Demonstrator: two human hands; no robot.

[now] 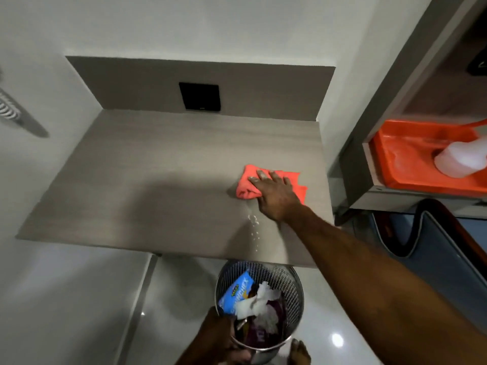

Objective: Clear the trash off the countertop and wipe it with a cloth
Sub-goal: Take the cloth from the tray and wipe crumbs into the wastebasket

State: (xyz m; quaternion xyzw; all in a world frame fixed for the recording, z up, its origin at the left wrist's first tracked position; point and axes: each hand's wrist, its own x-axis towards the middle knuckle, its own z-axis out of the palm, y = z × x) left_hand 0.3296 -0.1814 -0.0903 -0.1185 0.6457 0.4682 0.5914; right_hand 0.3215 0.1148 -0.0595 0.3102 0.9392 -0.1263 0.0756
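Note:
My right hand (274,194) lies flat on a crumpled orange cloth (246,185) near the right edge of the grey countertop (147,180). A trail of small white crumbs (253,227) runs from just below the cloth toward the counter's front edge. Below that edge, my left hand (220,335) grips the rim of a perforated metal waste bin (292,291). Inside the bin are a blue snack wrapper (235,292), crumpled white paper (266,299) and purple wrappers.
A black wall plate (199,96) sits in the grey backsplash. At right, a shelf unit holds an orange tray (403,159) with a white container (463,159). A dark blue bag (432,248) stands below it. One bare foot (299,353) shows on the glossy floor.

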